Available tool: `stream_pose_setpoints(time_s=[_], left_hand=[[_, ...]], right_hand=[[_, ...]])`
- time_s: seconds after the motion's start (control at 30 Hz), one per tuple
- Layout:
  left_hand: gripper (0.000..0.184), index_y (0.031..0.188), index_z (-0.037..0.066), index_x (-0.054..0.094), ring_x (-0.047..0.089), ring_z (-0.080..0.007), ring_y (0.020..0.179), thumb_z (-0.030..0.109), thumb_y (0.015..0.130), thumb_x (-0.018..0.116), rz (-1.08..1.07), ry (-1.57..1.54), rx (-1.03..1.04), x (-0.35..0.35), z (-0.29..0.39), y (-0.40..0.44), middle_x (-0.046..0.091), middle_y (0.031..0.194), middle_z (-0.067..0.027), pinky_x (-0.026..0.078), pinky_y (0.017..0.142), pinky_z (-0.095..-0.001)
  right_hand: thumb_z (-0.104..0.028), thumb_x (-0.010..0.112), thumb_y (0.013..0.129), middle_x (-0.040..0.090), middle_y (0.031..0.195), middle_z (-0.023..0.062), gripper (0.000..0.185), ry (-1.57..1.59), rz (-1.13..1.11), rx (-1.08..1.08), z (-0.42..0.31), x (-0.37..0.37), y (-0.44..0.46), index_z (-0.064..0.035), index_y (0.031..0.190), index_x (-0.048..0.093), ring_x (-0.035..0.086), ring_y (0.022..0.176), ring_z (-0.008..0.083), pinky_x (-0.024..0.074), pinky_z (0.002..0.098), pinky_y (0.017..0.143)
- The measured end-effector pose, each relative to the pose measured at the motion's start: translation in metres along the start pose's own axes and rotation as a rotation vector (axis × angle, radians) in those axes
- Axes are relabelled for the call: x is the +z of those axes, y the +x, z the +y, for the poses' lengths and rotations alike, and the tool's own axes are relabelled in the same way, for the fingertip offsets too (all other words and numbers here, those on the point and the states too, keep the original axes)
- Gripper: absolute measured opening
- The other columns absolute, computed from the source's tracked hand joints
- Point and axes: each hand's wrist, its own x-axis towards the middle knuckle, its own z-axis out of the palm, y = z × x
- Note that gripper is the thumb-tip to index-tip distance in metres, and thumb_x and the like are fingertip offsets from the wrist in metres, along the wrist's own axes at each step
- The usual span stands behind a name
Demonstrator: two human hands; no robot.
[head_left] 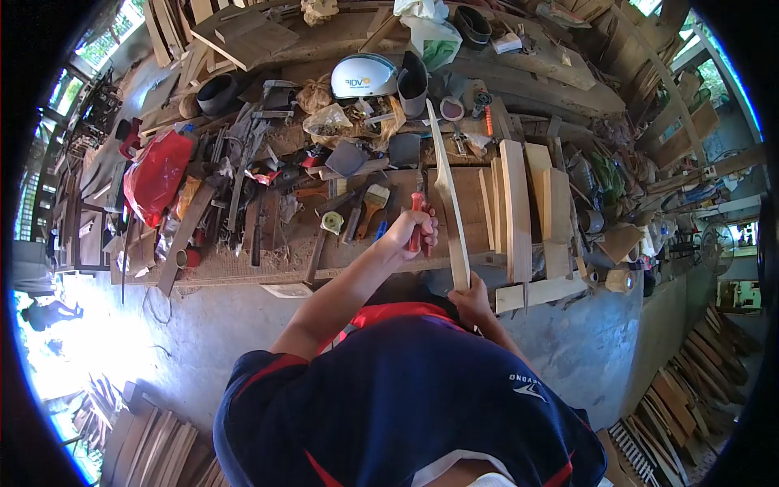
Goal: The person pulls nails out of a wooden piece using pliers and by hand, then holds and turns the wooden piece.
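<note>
My left hand (pixel 416 232) is closed around red-handled pliers (pixel 418 202), whose jaws point away from me over the bench. My right hand (pixel 472 299) grips the near end of a long, pale wooden strip (pixel 449 195). This strip is slightly bent midway and reaches across the bench toward the helmet. A small gap separates the pliers from it. Left of my left hand lie a wooden-handled brush (pixel 375 200) and a yellow tape measure (pixel 332 221). Several upright-looking boards (pixel 515 211) lie just right of the strip.
The workbench (pixel 219 269) is crowded with tools and scraps. At its back sits a white helmet (pixel 363 77) beside a dark cup-like container (pixel 413 85). A red plastic bag (pixel 160 176) lies on the left. Stacked planks (pixel 677 398) stand at the lower right; a fan (pixel 719 245) is beyond.
</note>
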Motion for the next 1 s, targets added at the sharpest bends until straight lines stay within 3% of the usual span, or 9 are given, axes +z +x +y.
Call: stream_pose_setpoints(time_s=[0.23,0.43,0.53,0.6,0.73,0.83,0.9,0.97,1.0], left_hand=[[0.028,0.088,0.007,0.043,0.041,-0.0147,0.051,-0.006,0.064,0.048,0.098,0.18,-0.018,-0.009,0.011,0.005,0.046,0.071,-0.0042,0.036,0.049,-0.028],[0.018,0.087,0.009,0.043,0.041,-0.0098,0.05,-0.001,0.075,0.053,0.207,0.25,0.032,0.006,0.009,-0.002,0.042,0.064,0.0008,0.036,0.048,-0.0246],[0.014,0.085,0.011,0.044,0.041,-0.0068,0.051,0.009,0.081,0.058,0.233,0.326,0.041,-0.006,0.011,0.001,0.041,0.062,0.0028,0.035,0.049,-0.0222],[0.022,0.087,0.014,0.042,0.04,-0.0042,0.054,0.015,0.081,0.063,0.156,0.401,0.015,-0.016,0.016,-0.004,0.04,0.066,0.0053,0.036,0.049,-0.0229],[0.019,0.086,0.014,0.041,0.039,-0.0044,0.056,0.016,0.084,0.06,-0.041,0.333,-0.033,0.01,0.034,-0.034,0.039,0.067,0.0056,0.035,0.05,-0.0224],[0.016,0.088,0.014,0.042,0.037,-0.0045,0.057,0.018,0.086,0.057,-0.109,0.425,-0.126,0.019,0.039,-0.042,0.037,0.068,0.0056,0.034,0.051,-0.0215],[0.021,0.087,0.01,0.044,0.035,-0.0056,0.057,0.028,0.087,0.056,-0.342,0.396,-0.09,0.015,0.036,-0.039,0.035,0.067,0.0052,0.03,0.05,-0.0221],[0.021,0.087,0.01,0.044,0.034,-0.0056,0.056,0.027,0.087,0.056,-0.375,0.374,-0.116,0.015,0.033,-0.037,0.035,0.067,0.005,0.029,0.05,-0.0221],[0.02,0.087,0.01,0.044,0.032,-0.0056,0.056,0.026,0.087,0.056,-0.404,0.349,-0.137,0.014,0.032,-0.037,0.035,0.068,0.0048,0.028,0.049,-0.0221]], right_hand=[[-0.008,0.064,0.065,0.057,0.072,0.0102,0.034,0.131,-0.07,0.141,-0.005,-0.001,0.004,0.0054,0.094,0.052,0.057,0.068,0.0179,0.0471,0.0318,0.062],[-0.013,0.066,0.071,0.057,0.07,0.0072,0.033,0.053,0.055,-0.091,-0.008,0.006,0.005,0.0028,0.096,0.051,0.055,0.057,0.0127,0.0442,0.0268,0.05],[-0.018,0.065,0.077,0.058,0.073,0.0101,0.029,0.281,-0.105,0.143,-0.025,-0.007,0.008,0.0009,0.096,0.052,0.058,0.061,0.0171,0.0474,0.0284,0.055],[-0.033,0.058,0.084,0.059,0.075,0.0133,0.036,0.626,-0.358,0.297,-0.02,-0.025,0.019,0.0004,0.097,0.053,0.06,0.066,0.0207,0.0502,0.0313,0.064],[-0.056,0.047,0.08,0.059,0.077,0.0156,0.063,0.927,-0.721,0.104,-0.022,-0.04,0.038,0.0034,0.101,0.053,0.061,0.068,0.025,0.0509,0.0382,0.068],[-0.057,0.054,0.074,0.059,0.078,0.0164,0.066,0.926,-0.868,0.01,-0.05,-0.041,0.053,0.004,0.101,0.054,0.06,0.069,0.0257,0.0501,0.038,0.068],[-0.054,0.061,0.069,0.059,0.078,0.0159,0.067,0.902,-0.806,0.042,-0.076,-0.045,0.058,0.0047,0.1,0.054,0.06,0.07,0.0241,0.0495,0.036,0.067],[-0.044,0.065,0.07,0.06,0.078,0.0154,0.058,0.841,-0.639,-0.122,-0.107,-0.048,0.062,0.005,0.099,0.054,0.059,0.07,0.0229,0.0488,0.0348,0.068],[-0.028,0.068,0.073,0.059,0.076,0.0117,0.041,0.852,-0.657,-0.155,-0.121,-0.049,0.062,0.004,0.095,0.055,0.058,0.064,0.0186,0.0482,0.0308,0.06]])
